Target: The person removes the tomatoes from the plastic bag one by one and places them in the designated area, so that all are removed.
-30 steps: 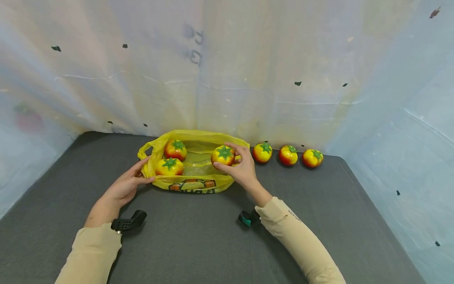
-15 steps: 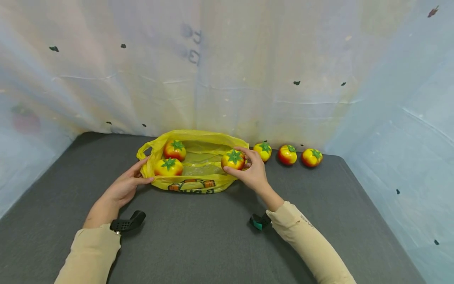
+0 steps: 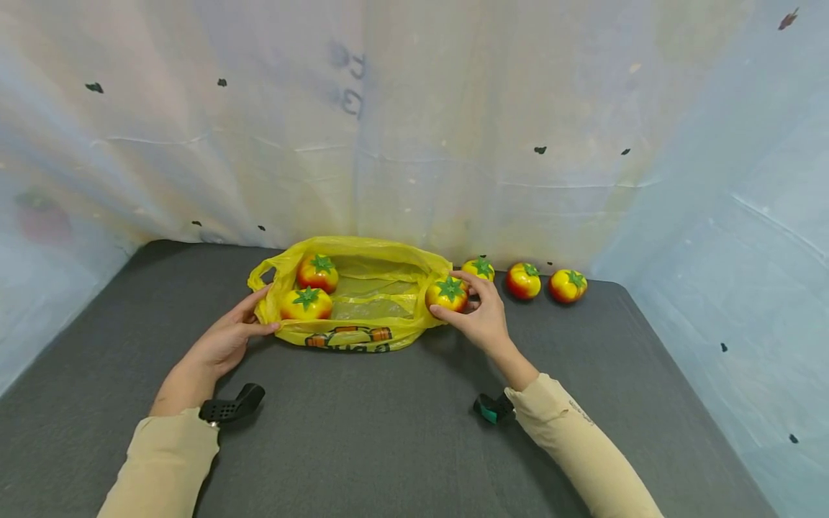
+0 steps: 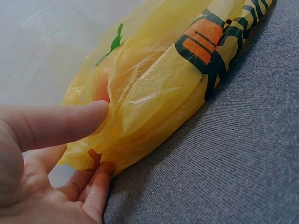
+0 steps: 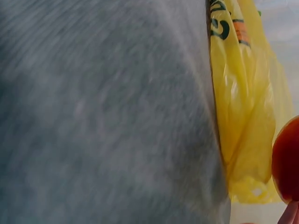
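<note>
The head view looks forward and down from above the person's arms, taking in the whole grey desk point(image 3: 363, 432), the yellow bag point(image 3: 350, 334) and the pale backdrop behind. The left wrist view sits low and very close, facing the bag point(image 4: 154, 93) along the desk point(image 4: 233, 168). The right wrist view, blurred, also hugs the desk point(image 5: 103, 116) and catches the bag's point(image 5: 243, 121) edge. All three share the bag and the desk.

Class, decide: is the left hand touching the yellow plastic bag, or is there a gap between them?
Touching. The left wrist view shows the left hand with its thumb pressed against the yellow plastic bag and its fingertips under the bag's edge.
</note>
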A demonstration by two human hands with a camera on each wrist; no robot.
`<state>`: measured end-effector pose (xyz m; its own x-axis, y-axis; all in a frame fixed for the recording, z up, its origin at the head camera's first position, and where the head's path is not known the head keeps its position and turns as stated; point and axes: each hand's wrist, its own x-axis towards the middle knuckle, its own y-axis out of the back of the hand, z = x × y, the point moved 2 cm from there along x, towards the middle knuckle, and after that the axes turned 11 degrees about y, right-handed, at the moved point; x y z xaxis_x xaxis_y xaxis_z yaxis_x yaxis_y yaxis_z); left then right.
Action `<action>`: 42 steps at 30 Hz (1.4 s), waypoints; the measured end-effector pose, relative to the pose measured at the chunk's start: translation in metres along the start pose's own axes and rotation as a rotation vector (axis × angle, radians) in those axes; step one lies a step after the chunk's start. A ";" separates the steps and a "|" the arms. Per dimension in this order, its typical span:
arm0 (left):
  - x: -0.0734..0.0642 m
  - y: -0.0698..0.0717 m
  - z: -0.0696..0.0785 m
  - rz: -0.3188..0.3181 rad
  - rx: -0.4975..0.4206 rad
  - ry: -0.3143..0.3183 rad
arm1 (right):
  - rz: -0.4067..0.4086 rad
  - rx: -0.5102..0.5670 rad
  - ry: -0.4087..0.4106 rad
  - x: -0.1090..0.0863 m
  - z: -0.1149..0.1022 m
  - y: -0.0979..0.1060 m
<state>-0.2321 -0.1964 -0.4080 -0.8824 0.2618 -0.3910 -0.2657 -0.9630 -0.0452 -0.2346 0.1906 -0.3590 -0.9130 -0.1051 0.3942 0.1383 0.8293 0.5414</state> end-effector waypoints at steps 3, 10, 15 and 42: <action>0.000 0.001 0.000 -0.003 -0.001 -0.003 | 0.002 -0.015 -0.014 -0.001 0.005 0.005; 0.000 0.001 0.000 -0.007 0.000 -0.008 | 0.008 -0.079 -0.057 -0.004 0.015 0.016; -0.001 0.000 0.001 -0.014 -0.001 -0.016 | 0.016 -0.107 -0.060 -0.005 0.024 0.023; -0.003 -0.002 0.001 -0.011 0.003 -0.009 | -0.163 -0.152 -0.229 -0.011 0.047 0.039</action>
<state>-0.2295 -0.1948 -0.4055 -0.8828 0.2734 -0.3819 -0.2770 -0.9597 -0.0466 -0.2373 0.2502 -0.3772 -0.9882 -0.0891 0.1249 0.0230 0.7186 0.6951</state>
